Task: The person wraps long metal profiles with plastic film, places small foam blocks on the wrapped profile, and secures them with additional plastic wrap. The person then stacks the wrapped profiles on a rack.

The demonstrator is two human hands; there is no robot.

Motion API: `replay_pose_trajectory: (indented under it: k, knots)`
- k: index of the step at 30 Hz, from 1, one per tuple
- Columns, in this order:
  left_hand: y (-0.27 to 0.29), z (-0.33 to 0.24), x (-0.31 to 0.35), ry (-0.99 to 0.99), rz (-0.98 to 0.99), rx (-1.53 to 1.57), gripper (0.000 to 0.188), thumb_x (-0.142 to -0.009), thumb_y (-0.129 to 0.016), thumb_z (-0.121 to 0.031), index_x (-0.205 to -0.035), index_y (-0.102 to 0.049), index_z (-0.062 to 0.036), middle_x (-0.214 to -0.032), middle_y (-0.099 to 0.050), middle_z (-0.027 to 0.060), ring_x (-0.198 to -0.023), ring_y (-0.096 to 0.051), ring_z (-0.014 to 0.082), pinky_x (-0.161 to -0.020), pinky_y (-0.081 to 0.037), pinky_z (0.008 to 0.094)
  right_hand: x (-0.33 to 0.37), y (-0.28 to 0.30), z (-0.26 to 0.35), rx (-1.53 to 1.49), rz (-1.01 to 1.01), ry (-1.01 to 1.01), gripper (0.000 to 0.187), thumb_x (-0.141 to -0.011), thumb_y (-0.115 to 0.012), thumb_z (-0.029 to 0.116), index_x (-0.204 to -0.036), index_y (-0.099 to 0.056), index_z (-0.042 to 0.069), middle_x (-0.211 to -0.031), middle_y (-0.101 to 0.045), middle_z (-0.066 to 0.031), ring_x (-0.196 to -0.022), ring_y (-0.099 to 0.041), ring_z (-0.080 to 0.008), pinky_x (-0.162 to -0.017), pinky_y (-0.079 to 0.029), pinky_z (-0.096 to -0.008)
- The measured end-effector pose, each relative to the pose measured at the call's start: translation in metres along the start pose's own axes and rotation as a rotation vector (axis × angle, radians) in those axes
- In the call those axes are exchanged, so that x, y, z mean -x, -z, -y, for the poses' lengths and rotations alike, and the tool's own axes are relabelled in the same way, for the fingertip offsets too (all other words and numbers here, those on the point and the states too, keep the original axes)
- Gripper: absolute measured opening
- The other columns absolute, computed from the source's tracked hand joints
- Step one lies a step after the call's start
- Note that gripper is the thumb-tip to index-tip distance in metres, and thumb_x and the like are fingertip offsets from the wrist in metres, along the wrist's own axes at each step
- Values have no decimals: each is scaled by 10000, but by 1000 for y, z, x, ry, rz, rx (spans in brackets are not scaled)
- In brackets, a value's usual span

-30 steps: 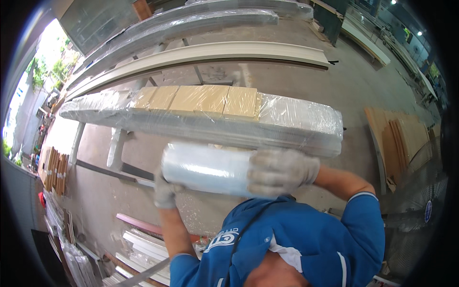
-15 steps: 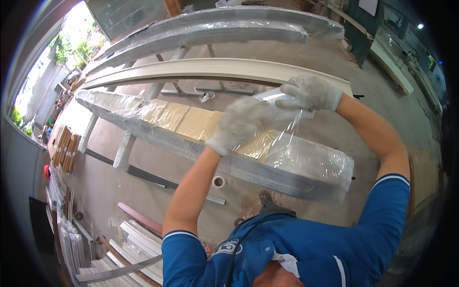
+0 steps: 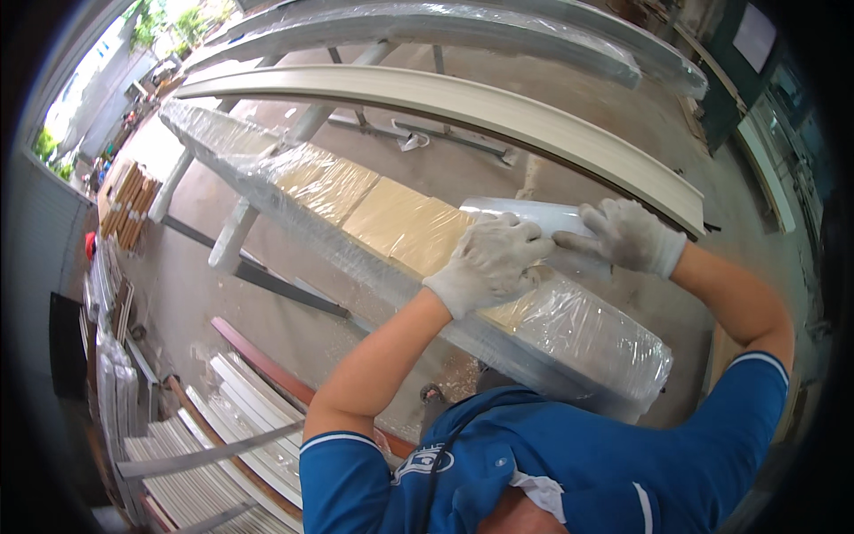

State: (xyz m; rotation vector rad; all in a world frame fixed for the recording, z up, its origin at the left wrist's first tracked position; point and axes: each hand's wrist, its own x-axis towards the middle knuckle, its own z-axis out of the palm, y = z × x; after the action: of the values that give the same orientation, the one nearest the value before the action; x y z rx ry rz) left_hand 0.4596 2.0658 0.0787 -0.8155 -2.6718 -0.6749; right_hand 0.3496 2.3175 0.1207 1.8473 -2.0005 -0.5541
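Observation:
Both of my hands wear white-grey work gloves. They are at a clear roll of stretch film (image 3: 525, 211) above the right part of a long wrapped bundle (image 3: 294, 209). My left hand (image 3: 494, 262) is closed about the roll's near side, its fingertips partly hidden. At the roll's right end, my right hand (image 3: 627, 233) grips it, one finger lying across the film. Yellowish cardboard sheets (image 3: 405, 222) show through the shiny film on the bundle's top. Film covers the bundle's right end (image 3: 614, 338) too.
A long cream profile (image 3: 427, 98) lies across the stand beyond the bundle. Farther back are more wrapped lengths (image 3: 498, 27). Metal stand legs (image 3: 233, 236) hold the bundle up. White strips (image 3: 222, 445) are stacked at lower left, near bundled brown pieces (image 3: 129, 205).
Both hands have come lower and nearer with the film roll, towards the bundle's right part. The head view has shifted. The cardboard core on the floor is no longer visible.

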Motion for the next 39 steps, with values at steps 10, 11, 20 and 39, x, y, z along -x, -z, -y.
replay_pose_trajectory:
  k: [10, 11, 20, 39]
  knots:
    - [-10, 11, 8, -49, -109, -34, 264, -809, -745, -325, -976, -682, -131, -931, -658, 53, -888, -649, 273, -821, -516, 427, -12, 3, -3, 121, 33, 55, 559, -971, -600, 265, -1511, -510, 382, -975, -588, -93, -716, -572, -220, -496, -489, -331]
    - [-12, 11, 8, -30, -108, -45, 248, -810, -741, -326, -944, -686, -125, -913, -661, 55, -880, -649, 274, -825, -513, 430, -18, -3, -4, 98, 36, 76, 576, -963, -605, 265, -1516, -503, 389, -965, -584, -88, -720, -581, -225, -503, -500, -335]
    - [-13, 2, 0, 92, 70, -82, 228, -824, -686, -354, -786, -698, -129, -836, -681, 62, -862, -650, 262, -820, -483, 430, -66, -60, 16, -308, 181, -53, 304, -872, -672, 236, -1130, -621, 82, -908, -616, -108, -735, -669, -284, -599, -580, -420]
    - [-11, 0, 0, 56, 25, -150, 190, -814, -671, -342, -819, -678, -152, -835, -670, 34, -872, -638, 258, -822, -479, 416, -46, -218, 51, -1055, 609, -539, 350, -776, -708, 133, -1108, -736, 24, -951, -755, -187, -799, -749, -292, -620, -609, -394]
